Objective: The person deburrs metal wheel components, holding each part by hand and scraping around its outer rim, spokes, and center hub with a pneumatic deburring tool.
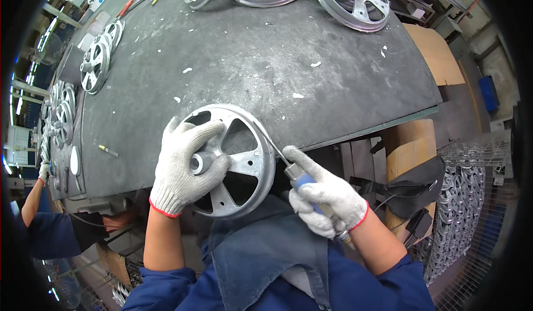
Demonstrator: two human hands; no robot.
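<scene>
A spoked cast-metal wheel [243, 164] is tilted up at the table's near edge, its lower part in front of my apron. My left hand [184, 169], in a white knitted glove, grips it around the hub and a spoke, with fingers and thumb curled. In my gloved right hand [328, 200] is a power file [298, 175] with a blue and grey body and a fitting at its rear end. Its thin metal blade reaches up and left along the wheel's right outer rim. Whether the blade touches the rim, I cannot tell.
White scraps dot the dark tabletop [233, 61]. More wheels [363, 4] lie along the far edge and others [97, 61] lean at the left. A wire basket [458, 222] of metal parts and a cardboard box [413, 144] stand right. A co-worker's arm [33, 203] shows far left.
</scene>
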